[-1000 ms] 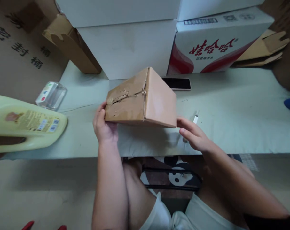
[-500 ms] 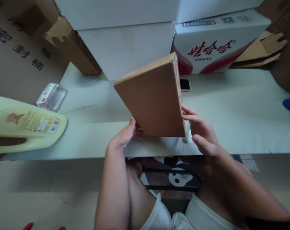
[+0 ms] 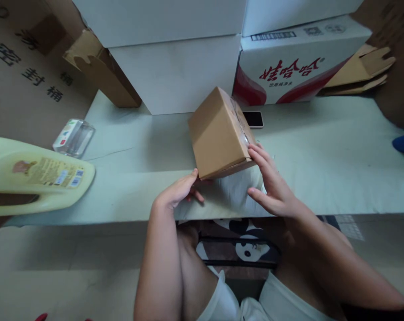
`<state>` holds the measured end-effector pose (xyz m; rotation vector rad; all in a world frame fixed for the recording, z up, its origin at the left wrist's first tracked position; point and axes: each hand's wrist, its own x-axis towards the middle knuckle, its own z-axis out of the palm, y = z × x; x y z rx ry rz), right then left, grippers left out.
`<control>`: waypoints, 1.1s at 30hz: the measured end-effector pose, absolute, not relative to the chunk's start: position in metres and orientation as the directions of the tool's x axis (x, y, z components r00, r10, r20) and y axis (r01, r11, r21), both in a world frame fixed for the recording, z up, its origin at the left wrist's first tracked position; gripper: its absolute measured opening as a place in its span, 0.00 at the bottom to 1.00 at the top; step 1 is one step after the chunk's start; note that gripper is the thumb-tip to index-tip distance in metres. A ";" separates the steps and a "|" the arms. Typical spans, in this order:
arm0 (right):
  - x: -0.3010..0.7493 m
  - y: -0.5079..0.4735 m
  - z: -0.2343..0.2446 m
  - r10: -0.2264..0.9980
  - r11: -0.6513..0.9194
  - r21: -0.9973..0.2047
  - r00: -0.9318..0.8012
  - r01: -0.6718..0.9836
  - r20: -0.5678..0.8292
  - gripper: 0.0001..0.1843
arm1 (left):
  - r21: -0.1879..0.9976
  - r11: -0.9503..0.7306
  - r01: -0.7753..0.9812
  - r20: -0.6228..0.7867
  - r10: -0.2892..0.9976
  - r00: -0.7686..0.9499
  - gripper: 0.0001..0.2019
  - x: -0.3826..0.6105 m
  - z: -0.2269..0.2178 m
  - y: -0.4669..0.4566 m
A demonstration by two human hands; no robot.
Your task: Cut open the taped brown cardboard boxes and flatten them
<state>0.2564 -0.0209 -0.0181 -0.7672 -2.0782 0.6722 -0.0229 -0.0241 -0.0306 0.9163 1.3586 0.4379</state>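
A brown cardboard box (image 3: 217,136) is tilted over the table in front of me, a strip of clear tape running along its right face. My left hand (image 3: 180,189) is at its lower left corner, thumb against the edge and fingers partly hidden beneath. My right hand (image 3: 271,185) touches the box's lower right edge with its fingertips. Its fingers are stretched out, and the thumb stands away from the cardboard. Whether the underside of the box rests on the table is hidden.
Behind the box lies a phone (image 3: 254,119), near white cartons (image 3: 181,71) and a red-lettered white carton (image 3: 288,71). To the left are a yellow jug (image 3: 51,178) and a clear plastic container (image 3: 74,137). The pale table cover (image 3: 328,178) ends close to my lap.
The box has been turned and tipped away from me, so its taped side now shows. My right fingers have shifted slightly left along with it.
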 end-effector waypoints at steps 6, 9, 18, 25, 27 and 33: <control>0.255 -0.020 -0.023 0.739 0.657 -0.692 -0.436 0.298 0.514 0.35 | 0.731 0.660 0.172 -0.677 0.671 0.302 0.18 -0.026 -0.028 -0.026; 0.256 -0.021 -0.022 0.718 0.674 -0.704 -0.419 0.223 0.555 0.33 | 0.742 0.654 0.146 -0.652 0.653 0.385 0.19 -0.027 -0.024 -0.027; 0.253 -0.023 -0.021 0.767 0.628 -0.722 -0.390 0.291 0.510 0.23 | 0.795 0.411 0.446 -0.550 0.799 0.244 0.11 -0.020 -0.025 -0.019; 0.250 -0.021 -0.029 0.839 0.471 -0.863 -0.395 0.182 0.375 0.12 | 0.964 0.211 0.161 -0.131 0.907 -0.401 0.14 -0.035 -0.038 -0.006; 0.251 -0.021 -0.027 0.814 0.467 -0.877 -0.442 0.114 0.376 0.11 | 0.990 0.039 0.139 0.047 0.824 -0.565 0.17 -0.042 -0.043 -0.002; 0.248 -0.022 -0.022 0.758 0.471 -0.882 -0.528 0.037 0.383 0.08 | 0.898 -0.425 0.117 0.395 0.659 -0.640 0.29 -0.051 -0.042 -0.005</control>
